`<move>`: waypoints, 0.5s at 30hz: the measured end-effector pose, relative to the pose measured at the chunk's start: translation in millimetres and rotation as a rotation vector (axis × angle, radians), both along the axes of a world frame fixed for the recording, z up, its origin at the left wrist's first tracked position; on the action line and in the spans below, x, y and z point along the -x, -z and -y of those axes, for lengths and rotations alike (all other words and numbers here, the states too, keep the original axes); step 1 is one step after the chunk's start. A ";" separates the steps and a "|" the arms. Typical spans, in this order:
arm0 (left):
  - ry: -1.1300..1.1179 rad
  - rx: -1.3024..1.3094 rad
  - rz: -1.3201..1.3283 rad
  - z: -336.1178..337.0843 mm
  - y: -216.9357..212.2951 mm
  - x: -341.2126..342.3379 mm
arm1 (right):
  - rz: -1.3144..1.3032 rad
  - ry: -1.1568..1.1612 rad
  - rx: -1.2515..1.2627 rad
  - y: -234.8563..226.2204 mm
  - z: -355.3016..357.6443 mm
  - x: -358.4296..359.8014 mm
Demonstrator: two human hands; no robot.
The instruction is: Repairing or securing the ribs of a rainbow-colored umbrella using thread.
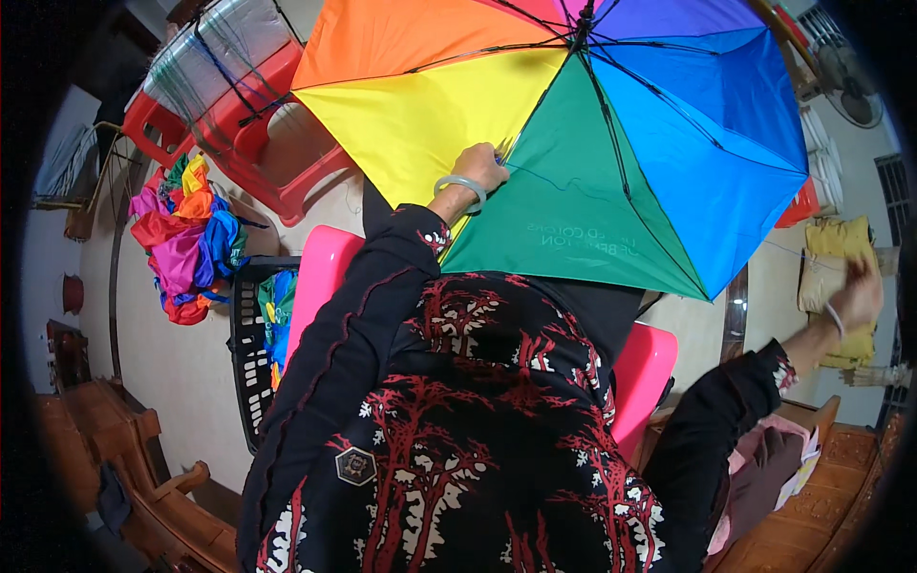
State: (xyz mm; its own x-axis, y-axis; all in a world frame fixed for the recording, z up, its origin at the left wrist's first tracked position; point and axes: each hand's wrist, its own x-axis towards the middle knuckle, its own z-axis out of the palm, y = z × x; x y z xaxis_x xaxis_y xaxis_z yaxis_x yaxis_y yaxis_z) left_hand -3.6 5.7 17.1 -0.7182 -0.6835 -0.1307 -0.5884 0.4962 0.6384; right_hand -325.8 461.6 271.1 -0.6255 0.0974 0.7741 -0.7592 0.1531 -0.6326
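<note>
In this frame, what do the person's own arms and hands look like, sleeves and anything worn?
Both arms wear long black sleeves with thin red wavy lines and red-and-white patterned cuffs. The left hand has a pale grey-green bangle at the wrist. The right hand, blurred, has a thin light band at its wrist. No gloves.

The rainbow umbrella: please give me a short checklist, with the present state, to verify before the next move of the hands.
1. Rainbow umbrella open, underside and ribs showing: ok.
2. Left hand on the canopy by a rib: ok.
3. What the left fingers pinch: cannot tell.
4. Right hand away from the umbrella, raised at the far right, blurred: not ok for a two-handed grip.
5. Thin thread across the green panel, taut or slack: cannot tell.
</note>
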 end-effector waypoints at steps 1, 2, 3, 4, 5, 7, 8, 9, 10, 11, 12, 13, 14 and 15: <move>-0.004 0.001 0.017 0.4 -0.2 -2.1 | 0.083 -0.194 -0.232 10.8 46.4 -30.1; 0.014 0.005 0.011 0.6 0.8 0.8 | 0.151 -0.458 -0.278 29.6 59.1 -11.4; 0.009 -0.026 -0.019 3.3 7.6 1.0 | 0.330 -0.312 -0.346 33.4 114.7 -52.2; 0.005 -0.056 -0.049 5.9 14.3 1.7 | 0.460 -0.224 -0.473 42.9 159.2 -79.1; -0.034 -0.086 -0.080 9.6 18.7 -7.4 | 0.446 -0.385 -0.592 63.4 200.4 -95.2; -0.044 -0.141 -0.074 10.4 9.0 -8.0 | 0.517 -0.662 -0.752 93.3 254.6 -135.7; -0.037 -0.192 -0.064 8.1 2.2 -3.9 | 0.522 -0.700 -0.840 109.9 272.6 -148.0; -0.034 -0.243 -0.053 5.6 -3.7 -1.1 | 0.543 -0.844 -0.875 126.3 289.3 -156.5; -0.034 -0.244 -0.049 5.7 -3.4 -3.3 | 0.587 -0.896 -0.910 140.0 308.7 -169.3; -0.066 -0.274 -0.070 5.1 -3.5 -2.4 | 0.633 -0.938 -0.941 151.3 322.9 -179.4; -0.107 -0.302 -0.088 4.6 -3.1 -3.9 | 0.702 -0.995 -0.946 162.9 336.0 -188.0; -0.138 -0.330 -0.110 3.6 -5.1 -1.9 | 0.769 -1.042 -0.946 171.8 343.8 -191.7; -0.128 -0.329 -0.110 1.8 -7.0 0.8 | 0.770 -1.033 -0.940 179.0 347.3 -193.7; -0.142 -0.345 -0.103 1.8 -6.5 -1.6 | 0.870 -1.045 -0.917 188.7 355.3 -198.2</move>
